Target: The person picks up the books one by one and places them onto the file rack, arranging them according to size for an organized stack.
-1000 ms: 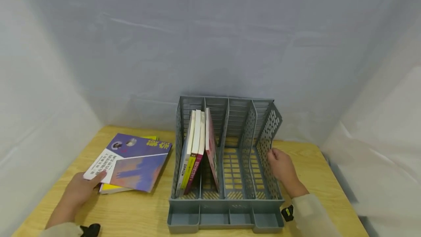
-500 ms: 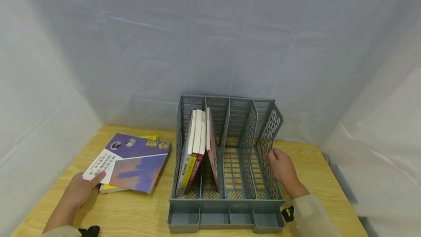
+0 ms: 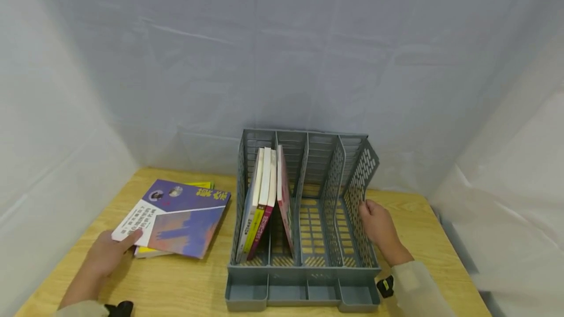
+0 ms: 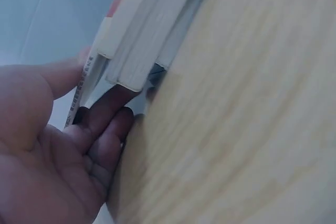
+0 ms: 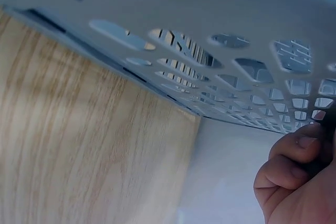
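My left hand (image 3: 105,253) pinches the near left corner of a purple book (image 3: 189,219), thumb on its cover and fingers underneath. That book lies on top of a small stack, where a yellow-covered book (image 3: 152,251) shows below it. In the left wrist view the page edges (image 4: 136,51) of the stacked books stand just past my fingers. My right hand (image 3: 380,226) grips the front edge of the right side panel of a grey file rack (image 3: 304,272). In the right wrist view my curled fingers (image 5: 291,153) are against the perforated panel (image 5: 236,72).
Several books (image 3: 261,199) stand leaning in the rack's left compartments, one of them a thin pinkish book (image 3: 284,199) tilted in the second. Small open trays (image 3: 246,292) run along the rack's front. White sheeting (image 3: 282,53) surrounds the wooden table (image 3: 176,287).
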The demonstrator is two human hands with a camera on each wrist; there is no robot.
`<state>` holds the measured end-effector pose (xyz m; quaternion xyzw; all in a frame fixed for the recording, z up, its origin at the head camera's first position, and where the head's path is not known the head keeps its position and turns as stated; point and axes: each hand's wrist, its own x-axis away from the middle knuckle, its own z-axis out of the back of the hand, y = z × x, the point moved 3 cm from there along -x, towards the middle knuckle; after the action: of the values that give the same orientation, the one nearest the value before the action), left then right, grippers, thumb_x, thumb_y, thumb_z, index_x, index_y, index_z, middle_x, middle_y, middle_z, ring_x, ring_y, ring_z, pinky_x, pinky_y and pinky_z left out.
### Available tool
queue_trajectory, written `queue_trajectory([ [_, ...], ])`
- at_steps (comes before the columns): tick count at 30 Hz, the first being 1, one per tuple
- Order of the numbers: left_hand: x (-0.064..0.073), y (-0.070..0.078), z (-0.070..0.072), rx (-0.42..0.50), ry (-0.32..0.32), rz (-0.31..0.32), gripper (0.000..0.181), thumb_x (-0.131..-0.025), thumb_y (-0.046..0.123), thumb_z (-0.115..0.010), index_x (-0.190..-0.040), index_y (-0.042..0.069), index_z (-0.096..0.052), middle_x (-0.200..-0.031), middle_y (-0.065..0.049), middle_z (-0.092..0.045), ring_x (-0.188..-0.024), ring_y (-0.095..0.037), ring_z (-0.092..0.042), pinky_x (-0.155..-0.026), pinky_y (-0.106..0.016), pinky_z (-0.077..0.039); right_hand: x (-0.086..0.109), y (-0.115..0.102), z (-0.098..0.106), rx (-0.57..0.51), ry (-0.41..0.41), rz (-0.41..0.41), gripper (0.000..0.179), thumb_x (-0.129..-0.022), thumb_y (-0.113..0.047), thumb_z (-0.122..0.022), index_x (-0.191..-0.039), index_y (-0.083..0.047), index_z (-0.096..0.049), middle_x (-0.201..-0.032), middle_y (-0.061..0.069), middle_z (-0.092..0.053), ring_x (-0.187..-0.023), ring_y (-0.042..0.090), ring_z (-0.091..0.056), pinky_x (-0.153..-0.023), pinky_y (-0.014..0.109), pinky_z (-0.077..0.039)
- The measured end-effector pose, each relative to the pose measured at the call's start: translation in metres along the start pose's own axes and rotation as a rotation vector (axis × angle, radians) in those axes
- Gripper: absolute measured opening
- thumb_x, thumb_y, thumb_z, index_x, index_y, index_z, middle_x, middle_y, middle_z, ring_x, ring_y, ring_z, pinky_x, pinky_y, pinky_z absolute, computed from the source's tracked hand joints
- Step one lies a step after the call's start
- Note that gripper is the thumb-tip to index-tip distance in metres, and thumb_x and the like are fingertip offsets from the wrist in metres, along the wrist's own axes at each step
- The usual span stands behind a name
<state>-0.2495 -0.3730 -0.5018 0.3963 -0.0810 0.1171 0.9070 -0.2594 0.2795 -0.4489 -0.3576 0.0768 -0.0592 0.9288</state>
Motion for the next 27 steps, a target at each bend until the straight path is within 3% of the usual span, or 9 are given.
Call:
queue_trajectory([
  [2,0.001,0.002,0.004,-0.019,0.025,-0.005,0.081,-0.102,0.062,-0.051,-0.120,-0.016,-0.058,-0.106,-0.029,-0.065,-0.081,-0.028,-0.055,-0.065,-0.035,-0.043,-0.001,0.000,-0.001,0.005,-0.004,0.003,0.040,-0.112,-0.033,-0.037,-0.080,-0.011,-0.046,-0.066,0.004,-0.045,-0.056,0.020,-0.042,-0.054,0.034,-0.037],
  [6,0.008,0.010,0.012,-0.005,0.148,-0.019,0.070,-0.101,0.056,-0.058,-0.116,-0.012,-0.061,-0.100,-0.022,-0.070,-0.079,-0.025,-0.058,-0.065,-0.033,-0.045,-0.002,0.001,-0.005,0.008,-0.015,0.011,0.039,-0.112,-0.031,-0.037,-0.080,-0.011,-0.046,-0.066,0.004,-0.045,-0.056,0.021,-0.041,-0.054,0.034,-0.037],
  [9,0.016,0.027,0.015,0.076,0.263,-0.063,0.067,-0.101,0.047,-0.064,-0.127,-0.014,-0.052,-0.105,-0.026,-0.070,-0.074,-0.019,-0.062,-0.061,-0.031,-0.049,-0.003,0.001,-0.006,0.021,-0.019,0.007,0.038,-0.112,-0.031,-0.037,-0.081,-0.011,-0.046,-0.066,0.004,-0.044,-0.057,0.021,-0.041,-0.054,0.034,-0.037],
  [14,0.041,0.078,0.018,0.215,0.445,-0.231,0.063,-0.102,0.025,-0.066,-0.141,-0.009,-0.031,-0.114,-0.036,-0.065,-0.063,-0.004,-0.065,-0.053,-0.026,-0.057,-0.002,0.000,-0.002,0.029,-0.026,-0.011,0.037,-0.112,-0.031,-0.037,-0.083,-0.010,-0.048,-0.068,0.004,-0.045,-0.058,0.021,-0.042,-0.055,0.034,-0.037],
  [18,0.073,0.130,0.019,0.134,0.670,-0.425,0.050,-0.099,0.015,-0.069,-0.136,-0.005,-0.042,-0.104,-0.029,-0.071,-0.061,0.016,-0.052,-0.047,-0.014,-0.049,-0.003,-0.001,-0.001,0.033,-0.028,-0.011,0.038,-0.112,-0.032,-0.037,-0.083,-0.010,-0.047,-0.068,0.004,-0.044,-0.059,0.020,-0.041,-0.055,0.034,-0.036],
  [21,0.093,0.161,0.016,0.050,0.796,-0.555,0.045,-0.096,0.012,-0.073,-0.130,-0.006,-0.048,-0.094,-0.027,-0.072,-0.062,0.024,-0.042,-0.046,-0.006,-0.039,-0.003,-0.001,0.000,0.041,-0.026,-0.018,0.038,-0.112,-0.033,-0.037,-0.082,-0.011,-0.047,-0.068,0.004,-0.044,-0.059,0.020,-0.041,-0.056,0.034,-0.036],
  [24,0.101,0.175,0.012,-0.009,0.856,-0.641,0.042,-0.094,0.009,-0.075,-0.124,-0.008,-0.052,-0.088,-0.026,-0.071,-0.061,0.012,-0.049,-0.046,-0.005,-0.035,-0.002,-0.001,0.001,0.043,-0.028,-0.024,0.038,-0.112,-0.033,-0.037,-0.083,-0.011,-0.048,-0.068,0.004,-0.044,-0.059,0.020,-0.042,-0.055,0.034,-0.037],
  [27,0.096,0.177,0.006,-0.043,0.821,-0.633,0.038,-0.093,0.011,-0.074,-0.119,-0.009,-0.054,-0.080,-0.025,-0.069,-0.053,-0.007,-0.055,-0.041,-0.012,-0.034,-0.002,-0.002,0.001,0.036,-0.028,-0.023,0.038,-0.112,-0.032,-0.037,-0.083,-0.011,-0.048,-0.068,0.004,-0.045,-0.058,0.020,-0.042,-0.055,0.034,-0.037],
])
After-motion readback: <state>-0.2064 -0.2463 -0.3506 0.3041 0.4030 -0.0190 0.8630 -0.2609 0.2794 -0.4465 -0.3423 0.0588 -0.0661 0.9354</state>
